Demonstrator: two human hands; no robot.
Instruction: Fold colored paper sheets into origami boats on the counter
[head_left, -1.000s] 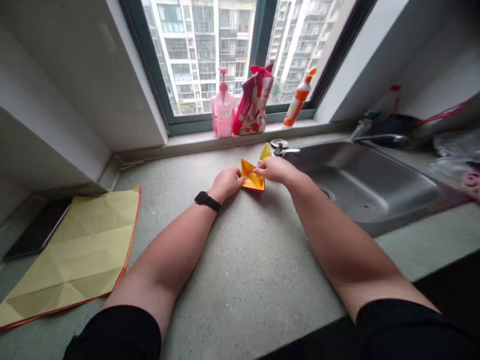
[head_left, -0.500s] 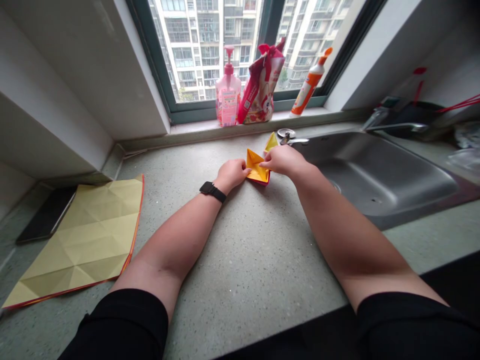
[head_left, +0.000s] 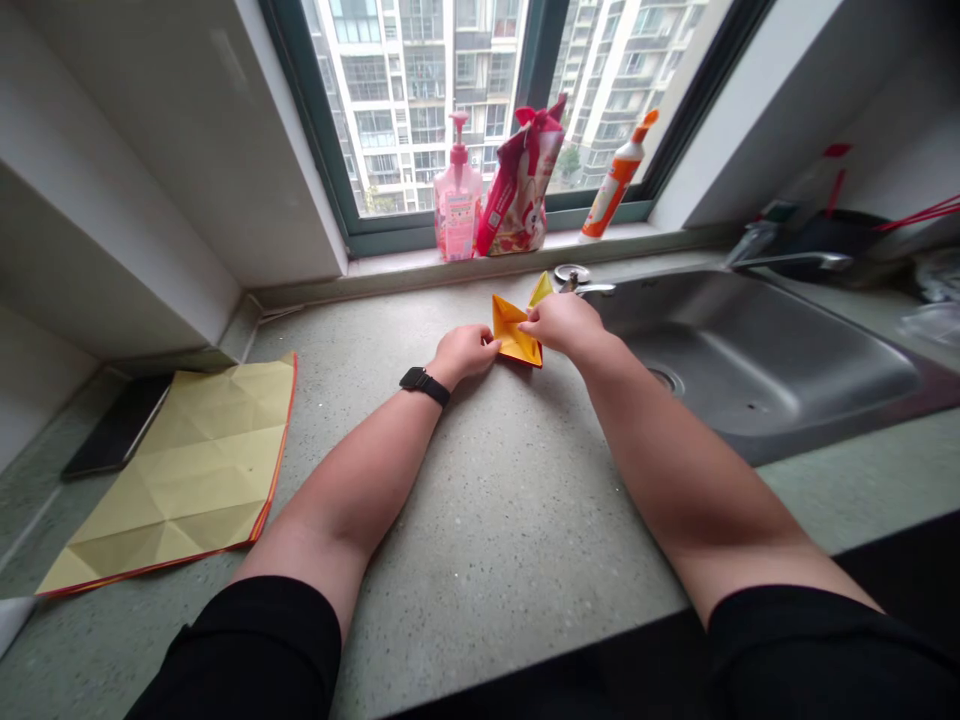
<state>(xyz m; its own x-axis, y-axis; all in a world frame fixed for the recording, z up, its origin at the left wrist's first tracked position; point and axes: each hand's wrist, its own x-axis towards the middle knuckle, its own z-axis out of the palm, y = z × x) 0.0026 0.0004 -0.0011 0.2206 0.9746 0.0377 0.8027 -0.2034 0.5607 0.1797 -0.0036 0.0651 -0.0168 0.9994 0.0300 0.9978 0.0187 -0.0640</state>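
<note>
A small folded paper piece (head_left: 513,333), yellow-orange inside with a red outer edge, stands on the counter between my hands. My left hand (head_left: 466,354), with a black watch on its wrist, pinches its left side between thumb and fingers. At its right side my right hand (head_left: 564,322) is closed, fingertips on the inner wall. A paler yellow pointed paper flap (head_left: 541,288) rises just behind my right fingers; whether it belongs to the same piece I cannot tell.
Creased pale-yellow paper sheets (head_left: 187,480) with red edges lie at the left, partly over a dark flat device (head_left: 112,430). A steel sink (head_left: 772,350) is at the right. A pink pump bottle (head_left: 458,205), a red bag (head_left: 523,190) and an orange bottle (head_left: 615,185) line the windowsill.
The view has shifted slightly. Both hands stay on the folded paper, which has turned or opened a little, with its right corner a touch farther right.
</note>
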